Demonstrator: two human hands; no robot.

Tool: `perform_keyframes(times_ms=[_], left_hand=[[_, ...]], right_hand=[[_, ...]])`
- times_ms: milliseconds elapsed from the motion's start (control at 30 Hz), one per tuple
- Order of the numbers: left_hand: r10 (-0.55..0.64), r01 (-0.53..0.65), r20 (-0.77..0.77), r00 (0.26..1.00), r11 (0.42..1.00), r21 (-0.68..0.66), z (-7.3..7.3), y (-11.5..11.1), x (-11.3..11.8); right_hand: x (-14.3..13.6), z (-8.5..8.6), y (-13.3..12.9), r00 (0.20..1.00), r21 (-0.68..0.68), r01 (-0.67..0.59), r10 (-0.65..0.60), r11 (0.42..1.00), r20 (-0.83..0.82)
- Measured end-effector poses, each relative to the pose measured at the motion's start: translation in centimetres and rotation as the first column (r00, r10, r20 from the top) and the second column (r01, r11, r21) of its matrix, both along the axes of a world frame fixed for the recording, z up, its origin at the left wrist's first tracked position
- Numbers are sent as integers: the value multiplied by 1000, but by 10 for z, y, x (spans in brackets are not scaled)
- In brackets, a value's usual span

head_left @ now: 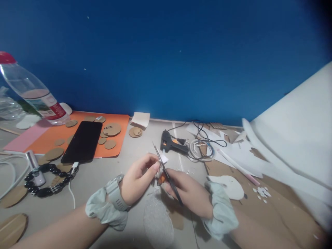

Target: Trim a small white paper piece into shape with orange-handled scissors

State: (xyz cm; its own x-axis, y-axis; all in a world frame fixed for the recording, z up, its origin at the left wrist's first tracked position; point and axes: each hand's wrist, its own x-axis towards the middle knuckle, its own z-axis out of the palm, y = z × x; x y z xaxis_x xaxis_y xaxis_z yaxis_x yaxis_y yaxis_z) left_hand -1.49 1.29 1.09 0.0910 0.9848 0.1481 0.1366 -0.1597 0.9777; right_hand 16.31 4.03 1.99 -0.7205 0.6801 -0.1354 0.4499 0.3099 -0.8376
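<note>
My left hand (141, 178) is closed in a pinch at a small white piece (164, 158), which looks like paper. My right hand (188, 192) grips a slim dark pointed tool (169, 180), its thin tip slanting up and to the left past my left fingertips. Something small and orange (162, 178) shows between the two hands; its kind is hidden by my fingers. Just beyond them a black glue gun (172, 142) lies on the table. Below the hands is a rounded, glittery whitish sheet (158, 221).
Cardboard discs (113, 129) and a black phone (83, 141) lie on an orange sheet (123, 138) at left. A plastic bottle (38, 93) stands behind a beaded bracelet (44, 192). At right are coiled cables (201, 150), a white cutout (229, 186) and small white bits (262, 192).
</note>
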Motion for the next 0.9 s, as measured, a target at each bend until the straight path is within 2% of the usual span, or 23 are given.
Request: perform_keyframes(times_ms=[433, 667, 900], left_hand=[[-83, 83, 12, 997, 996, -14, -2, 0, 1], [9, -7, 83, 997, 1000, -25, -2, 2, 0], [-20, 20, 28, 999, 1000, 7, -2, 1, 1]], right_hand=[[1, -3, 1, 995, -27, 13, -16, 1000, -103], [3, -2, 2, 998, -5, -8, 8, 1000, -64], [3, -4, 2, 996, -3, -41, 41, 999, -74]])
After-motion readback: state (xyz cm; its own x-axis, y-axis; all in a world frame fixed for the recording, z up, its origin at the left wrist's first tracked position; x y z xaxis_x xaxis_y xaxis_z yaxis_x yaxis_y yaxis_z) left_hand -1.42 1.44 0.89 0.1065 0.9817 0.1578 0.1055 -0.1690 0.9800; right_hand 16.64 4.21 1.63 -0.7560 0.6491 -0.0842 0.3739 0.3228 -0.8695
